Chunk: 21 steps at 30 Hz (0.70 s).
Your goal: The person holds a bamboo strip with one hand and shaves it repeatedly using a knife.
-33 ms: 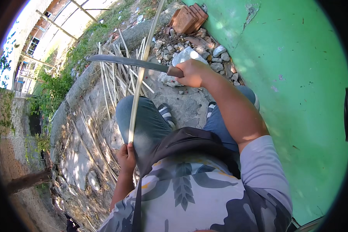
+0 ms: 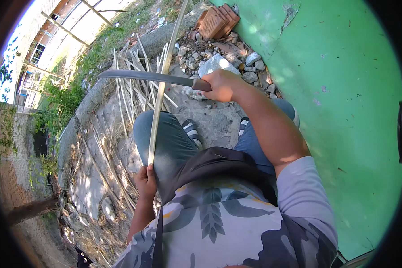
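Beyond the left hand [image 2: 146, 182] clamping it, a pale strip [image 2: 156, 120] crosses the machete [image 2: 140, 74] the right hand [image 2: 222, 85] clenches.

- Left hand [image 2: 146, 181] at the near end of a long strip [image 2: 155, 120], which runs forward past the left knee [image 2: 144, 127]
- Machete [image 2: 134, 74] in the right hand [image 2: 223, 85] — blade crossing the strip, tip leftward
- Loose strips [image 2: 123, 96] ahead, left of the feet [image 2: 191, 131]
- Rubble [image 2: 193, 59] right of them — bricks [image 2: 216, 23] just beyond
- Flat surface [image 2: 344, 111] along the right
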Tool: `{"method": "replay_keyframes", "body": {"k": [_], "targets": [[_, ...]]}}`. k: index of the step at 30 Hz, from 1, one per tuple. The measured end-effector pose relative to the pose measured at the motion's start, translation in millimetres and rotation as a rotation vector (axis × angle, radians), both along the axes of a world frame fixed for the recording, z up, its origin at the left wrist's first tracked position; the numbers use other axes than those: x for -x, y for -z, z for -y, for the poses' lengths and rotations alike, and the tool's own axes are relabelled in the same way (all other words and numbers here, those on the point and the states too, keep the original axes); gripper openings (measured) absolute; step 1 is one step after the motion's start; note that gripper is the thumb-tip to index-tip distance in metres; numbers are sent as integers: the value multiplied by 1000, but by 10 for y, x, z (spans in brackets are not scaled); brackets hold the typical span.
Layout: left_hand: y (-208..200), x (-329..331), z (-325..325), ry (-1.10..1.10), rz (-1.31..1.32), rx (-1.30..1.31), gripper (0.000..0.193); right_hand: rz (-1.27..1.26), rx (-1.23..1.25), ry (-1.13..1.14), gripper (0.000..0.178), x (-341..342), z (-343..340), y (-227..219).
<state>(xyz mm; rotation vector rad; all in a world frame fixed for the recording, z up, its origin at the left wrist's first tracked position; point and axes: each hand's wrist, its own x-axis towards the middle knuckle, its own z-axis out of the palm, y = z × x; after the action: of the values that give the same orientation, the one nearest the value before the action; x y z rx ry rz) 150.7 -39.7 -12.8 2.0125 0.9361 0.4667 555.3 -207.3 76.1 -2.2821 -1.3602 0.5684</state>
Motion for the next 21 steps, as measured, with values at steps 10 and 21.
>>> {"method": "replay_keyframes", "body": {"k": [10,21], "targets": [[-137,-95,78,25,-15,-53,42,111,-137,297,23,-397,115,181],[-51,-39,32,21,44,32,43,177,28,-53,19,85,-28,-89]]}}
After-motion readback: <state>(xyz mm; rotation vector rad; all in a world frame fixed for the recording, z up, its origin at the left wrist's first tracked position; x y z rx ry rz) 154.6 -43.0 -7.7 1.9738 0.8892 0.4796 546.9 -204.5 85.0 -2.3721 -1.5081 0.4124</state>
